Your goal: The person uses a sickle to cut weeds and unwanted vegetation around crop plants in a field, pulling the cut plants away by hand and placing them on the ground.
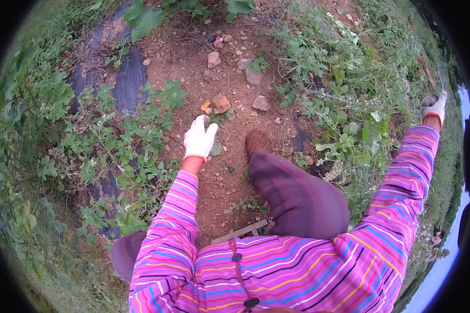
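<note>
My left hand [200, 137], in a white glove with a soiled grey inner side, hangs over the reddish stony soil. Its thumb stands apart from the curled fingers, and nothing shows between them. Just beyond the fingertips are an orange-brown stone [221, 104], a yellow leaf [205, 105] and a small green sprig [224, 116]. Far out to the right, my right hand [434, 106] is stretched over the weeds, gloved in the same way. Brown dry stems or roots [427, 72] appear beside its fingers; whether it grips them is unclear.
Torn black plastic mulch film [130, 78] runs along the left, among leafy weeds [129, 137]. Dense vines [348, 125] cover the right side. Several stones [253, 76] lie ahead. My brown shoe [258, 141] rests on the soil, and a wooden bar [239, 232] shows below me.
</note>
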Demonstrator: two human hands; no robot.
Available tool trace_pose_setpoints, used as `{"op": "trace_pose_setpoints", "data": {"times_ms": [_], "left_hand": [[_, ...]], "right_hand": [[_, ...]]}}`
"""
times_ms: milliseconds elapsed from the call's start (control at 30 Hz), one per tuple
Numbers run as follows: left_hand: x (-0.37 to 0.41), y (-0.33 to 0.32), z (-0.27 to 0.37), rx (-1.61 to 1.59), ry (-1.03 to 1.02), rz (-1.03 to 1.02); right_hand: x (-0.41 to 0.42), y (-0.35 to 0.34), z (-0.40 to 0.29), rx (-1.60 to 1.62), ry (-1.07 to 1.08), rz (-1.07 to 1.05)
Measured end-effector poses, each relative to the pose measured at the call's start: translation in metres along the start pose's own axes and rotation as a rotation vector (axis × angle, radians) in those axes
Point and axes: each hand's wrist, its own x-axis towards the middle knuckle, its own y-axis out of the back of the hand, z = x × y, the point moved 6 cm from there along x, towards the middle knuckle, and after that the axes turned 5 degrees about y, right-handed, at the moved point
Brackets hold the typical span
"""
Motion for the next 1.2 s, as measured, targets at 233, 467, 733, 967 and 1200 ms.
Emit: {"op": "trace_pose_setpoints", "data": {"times_ms": [233, 467, 733, 967, 1200], "left_hand": [[-0.031, -0.056, -0.036, 0.34, -0.043, -0.45], [-0.027, -0.038, -0.062, 0.371, 0.038, -0.391], [-0.051, -0.071, -0.088, 0.407, 0.064, -0.662], [-0.071, -0.096, -0.075, 0.396, -0.121, -0.873], [-0.122, -0.138, -0.098, 0.369, -0.097, -1.358]], "right_hand": [[-0.046, 0.055, 0.133, -0.015, -0.535, -0.237], [-0.062, -0.033, 0.151, 0.333, -0.397, -0.59], [-0.168, -0.026, 0.19, -0.086, -0.777, -0.656], [-0.289, -0.134, 0.105, 0.46, -0.485, -0.794], [-0.419, -0.132, 0.071, 0.321, -0.661, -1.086]]}}
